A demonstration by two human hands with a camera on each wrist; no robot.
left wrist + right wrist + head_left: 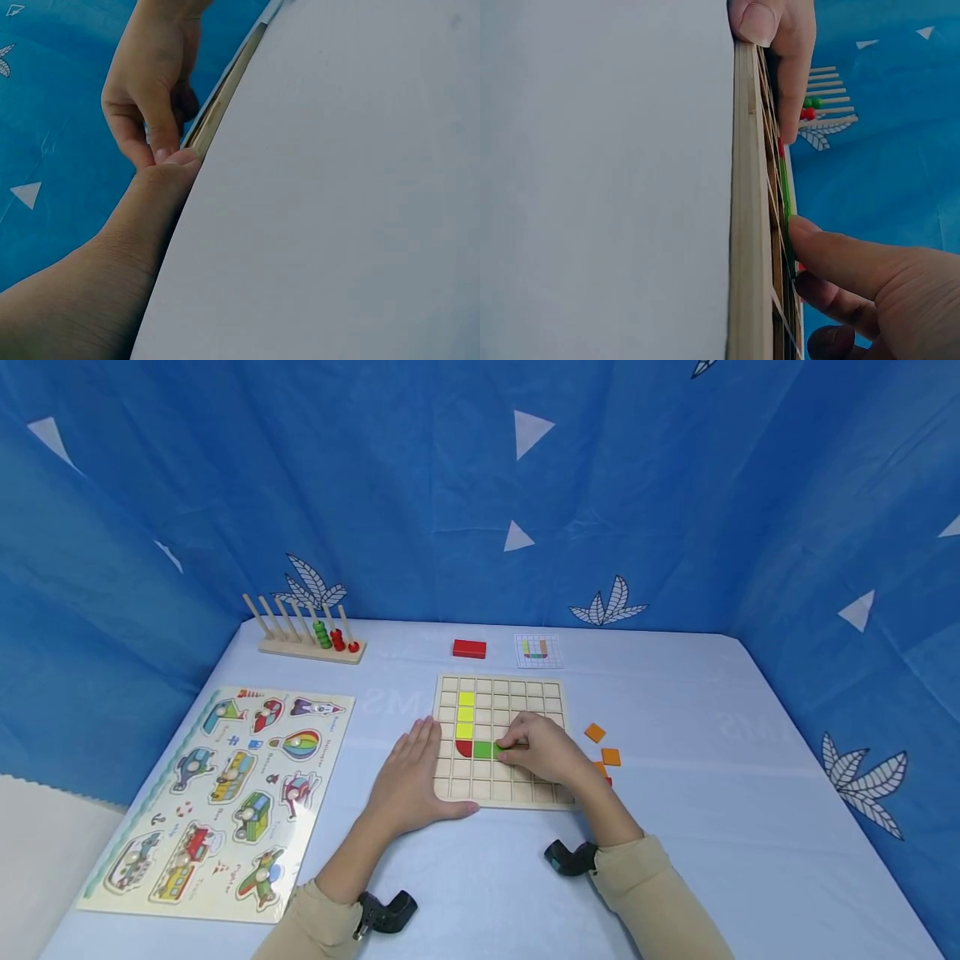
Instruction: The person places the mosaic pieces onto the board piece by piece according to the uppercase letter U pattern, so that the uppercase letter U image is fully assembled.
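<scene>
A wooden grid board (517, 785) lies on the table in front of me. My left hand (408, 772) rests along its left edge, fingers straight, thumb at the near edge. Thumb and fingertips of my right hand (543, 747) pinch a green tile (498, 749) at the board's middle, largely covered by the fingers. Left of it sit another green tile (482, 750) and a red rounded tile (464, 748). A column of yellow tiles (466, 714) rises above the red one. In the right wrist view, the right thumb (840, 255) is against the green at the board's surface.
Orange tiles (611, 757) lie right of the board, some partly behind the right forearm. Beyond it are a red block (469, 649) and a pattern card (538, 652). A bead counting rack (311, 649) and a vehicle puzzle board (225, 802) stand and lie at left.
</scene>
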